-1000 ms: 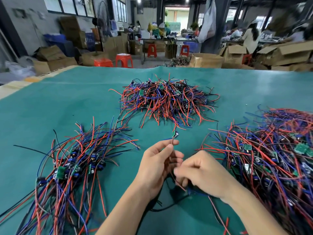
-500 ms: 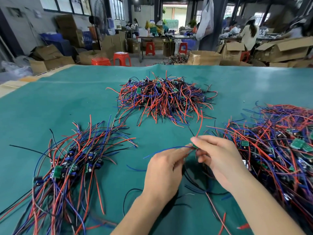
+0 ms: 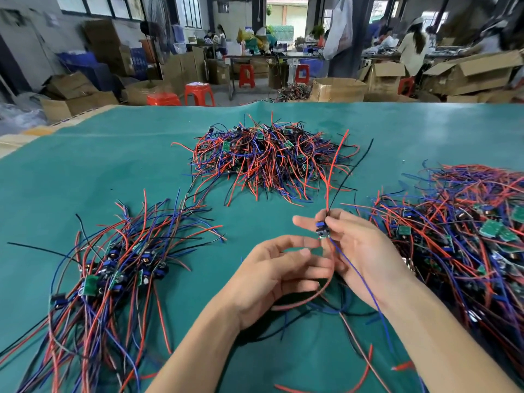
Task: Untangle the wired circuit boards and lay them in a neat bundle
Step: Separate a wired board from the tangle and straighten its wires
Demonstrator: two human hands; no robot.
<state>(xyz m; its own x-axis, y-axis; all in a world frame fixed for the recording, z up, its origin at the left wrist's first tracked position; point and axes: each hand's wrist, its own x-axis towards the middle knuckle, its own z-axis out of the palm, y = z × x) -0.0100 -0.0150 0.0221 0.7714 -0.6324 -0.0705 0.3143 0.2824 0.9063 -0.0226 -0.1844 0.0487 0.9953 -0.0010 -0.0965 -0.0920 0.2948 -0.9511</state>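
Workshop behind: cardboard boxes [image 3: 470,72], red stools [image 3: 200,93], people seated at far tables. Green-covered bench [image 3: 85,171] fills the near view.

Three wire masses on the bench. Far pile [image 3: 263,163], centre, tangled red, blue and black leads with small green boards. Right pile [image 3: 465,236], large and tangled, runs off the frame edge. Left bundle [image 3: 113,273], leads roughly parallel, boards grouped near its middle.

Both hands meet between left bundle and right pile, nearer the right pile.

Right hand [image 3: 360,248]: thumb and fingers pinch one board [image 3: 322,231], small, blue and dark parts, held upright above the bench. Index finger extended to the left past the board.

From the board: red lead [image 3: 333,165] and black lead [image 3: 353,165] rise away from the hands, crossing in front of the far pile's right edge. Blue lead [image 3: 357,276] drops toward the camera across the right palm and wrist.

Left hand [image 3: 283,273]: just left of and below the board, fingers loosely curled, index and thumb tips near the board's lower end. A pinkish-red lead [image 3: 309,299] loops beneath its fingers; whether they hold it, cannot tell.

Loose black and blue leads lie on the bench under both wrists.
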